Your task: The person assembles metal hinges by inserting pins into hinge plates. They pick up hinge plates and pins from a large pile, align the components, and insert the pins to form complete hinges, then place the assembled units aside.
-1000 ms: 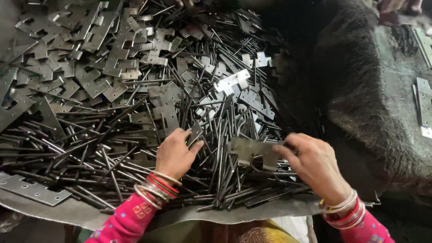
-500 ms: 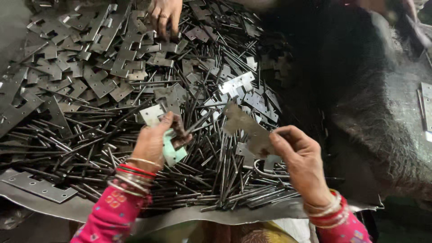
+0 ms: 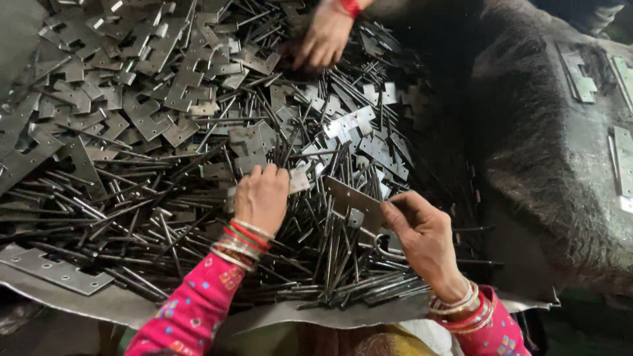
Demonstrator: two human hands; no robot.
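A long flat grey metal strip with holes [image 3: 56, 270] lay at the far left, on the edge of a grey sheet [image 3: 125, 304] under the big pile of thin dark metal rods [image 3: 158, 217]. Above the rods sat a heap of flat grey notched metal plates [image 3: 151, 99].

The left hand [image 3: 262, 198], at the right end of the rod pile, was turned palm down with its fingers [image 3: 270, 173] curled over a small flat grey metal plate [image 3: 299, 180]. Only a corner of that plate peeked out, and the fingers looked closed on it. Red and silver bangles [image 3: 239, 242] and a pink sleeve [image 3: 191, 310] were on that arm.

Just right of the left hand, the right hand [image 3: 425, 237] held a bigger flat grey metal plate with a notch [image 3: 353, 201]. Its thumb and fingers [image 3: 395, 214] pinched the plate's right edge, and the plate was tilted up above the rods.

Far above the rod pile, another person's hand [image 3: 326, 36] rested on the plates. Right of the rod pile was a dark fuzzy cloth [image 3: 547, 171].
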